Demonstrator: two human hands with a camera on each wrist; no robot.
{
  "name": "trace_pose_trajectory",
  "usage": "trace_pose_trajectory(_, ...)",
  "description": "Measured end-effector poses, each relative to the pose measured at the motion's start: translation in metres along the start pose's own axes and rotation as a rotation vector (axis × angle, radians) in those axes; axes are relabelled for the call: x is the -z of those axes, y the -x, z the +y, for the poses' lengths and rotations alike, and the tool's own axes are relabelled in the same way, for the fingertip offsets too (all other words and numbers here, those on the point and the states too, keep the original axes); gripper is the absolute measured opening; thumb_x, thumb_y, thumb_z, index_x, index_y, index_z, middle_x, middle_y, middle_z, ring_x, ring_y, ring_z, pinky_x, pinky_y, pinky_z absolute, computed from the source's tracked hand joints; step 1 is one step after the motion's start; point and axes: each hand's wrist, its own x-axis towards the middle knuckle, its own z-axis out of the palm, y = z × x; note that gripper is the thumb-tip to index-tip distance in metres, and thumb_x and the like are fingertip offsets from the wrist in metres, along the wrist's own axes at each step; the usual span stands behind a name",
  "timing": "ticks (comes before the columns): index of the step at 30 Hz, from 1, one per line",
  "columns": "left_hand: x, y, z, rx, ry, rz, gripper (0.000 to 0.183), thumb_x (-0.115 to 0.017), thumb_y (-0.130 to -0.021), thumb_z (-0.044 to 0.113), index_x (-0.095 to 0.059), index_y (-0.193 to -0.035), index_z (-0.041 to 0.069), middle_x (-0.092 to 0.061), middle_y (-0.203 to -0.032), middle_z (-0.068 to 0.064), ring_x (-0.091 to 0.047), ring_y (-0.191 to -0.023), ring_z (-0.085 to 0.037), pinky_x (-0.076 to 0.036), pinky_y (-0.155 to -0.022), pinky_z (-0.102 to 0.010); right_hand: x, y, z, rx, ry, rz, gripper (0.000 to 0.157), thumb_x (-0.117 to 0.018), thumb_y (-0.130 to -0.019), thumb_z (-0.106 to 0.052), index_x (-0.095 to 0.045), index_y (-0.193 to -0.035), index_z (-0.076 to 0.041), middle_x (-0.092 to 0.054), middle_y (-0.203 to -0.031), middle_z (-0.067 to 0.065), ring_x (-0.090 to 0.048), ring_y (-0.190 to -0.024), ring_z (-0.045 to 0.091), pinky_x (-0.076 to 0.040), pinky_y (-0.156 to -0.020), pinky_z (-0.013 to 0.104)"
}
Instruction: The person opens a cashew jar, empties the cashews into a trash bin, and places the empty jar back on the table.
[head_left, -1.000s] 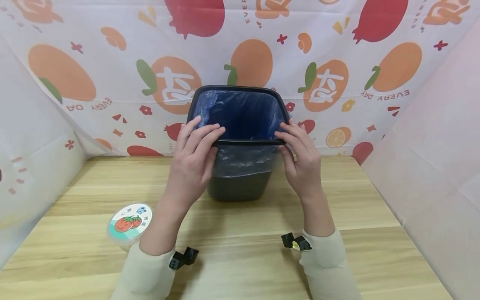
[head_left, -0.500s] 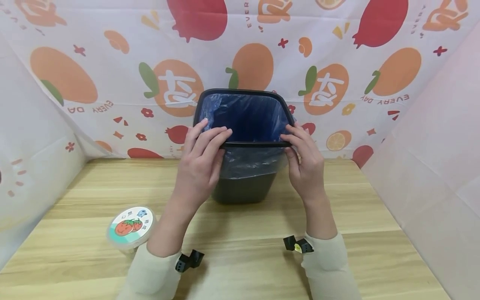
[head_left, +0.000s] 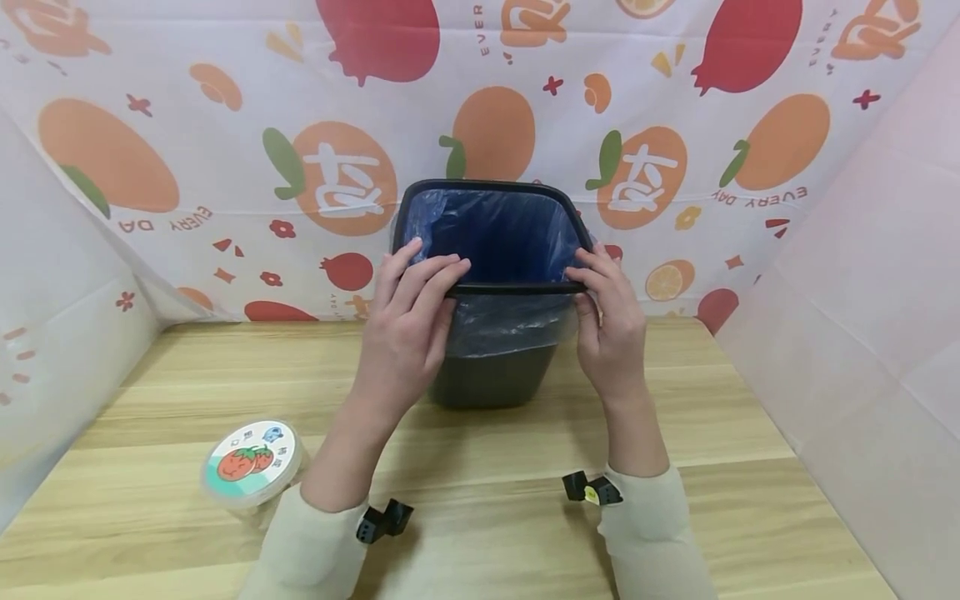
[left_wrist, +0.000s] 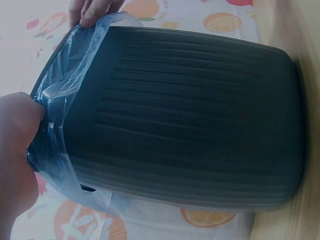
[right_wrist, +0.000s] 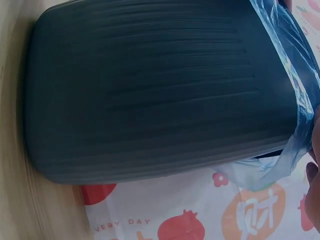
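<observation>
A black ribbed trash bin (head_left: 491,383) stands on the table, lined with a thin translucent plastic trash bag (head_left: 510,327) folded down over its rim. My left hand (head_left: 401,337) grips the rim at the near left corner, fingers over the inside and thumb outside. At the near right corner my right hand (head_left: 615,329) holds rim and bag the same way. The left wrist view shows the bin's ribbed wall (left_wrist: 190,115) and the bag's loose edge (left_wrist: 65,100) around the top. In the right wrist view, only a little of the right hand (right_wrist: 315,185) appears at the edge.
A round clear tub (head_left: 251,467) with a printed tomato lid is on the table (head_left: 480,517), left of my left forearm. A fruit-print cloth (head_left: 337,275) hangs behind the bin, and pale cloth walls (head_left: 847,333) flank both sides.
The bin has shifted slightly to the right, with both hands still on its rim. The camera view has moved a little too. The grip looks the same.
</observation>
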Motion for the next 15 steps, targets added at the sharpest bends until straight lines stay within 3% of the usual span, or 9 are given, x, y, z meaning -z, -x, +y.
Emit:
trace_pose_trajectory(6, -0.006, -0.002, 0.001, -0.003, 0.011, 0.002, 0.033, -0.054, -0.1, 0.008, -0.063, -0.132, 0.011, -0.061, -0.133, -0.01, -0.037, -0.143, -0.032, -0.019, -0.119, -0.061, 0.0, 0.003, 0.007, 0.009, -0.037, 0.05, 0.02, -0.058, -0.098, -0.002, -0.069, -0.113, 0.005, -0.066, -0.126, 0.019, -0.054, -0.129, 0.042, -0.038, -0.113, 0.048)
trace_pose_trajectory(15, -0.01, -0.003, 0.003, -0.005, 0.012, 0.003, 0.033, -0.054, -0.1, 0.009, -0.064, -0.132, 0.011, -0.061, -0.133, -0.01, -0.037, -0.143, -0.031, -0.021, -0.117, -0.063, 0.002, -0.011, -0.024, 0.018, -0.064, 0.127, 0.024, -0.055, -0.082, 0.022, -0.065, -0.103, 0.016, -0.064, -0.114, 0.034, -0.056, -0.117, 0.054, -0.04, -0.11, 0.053)
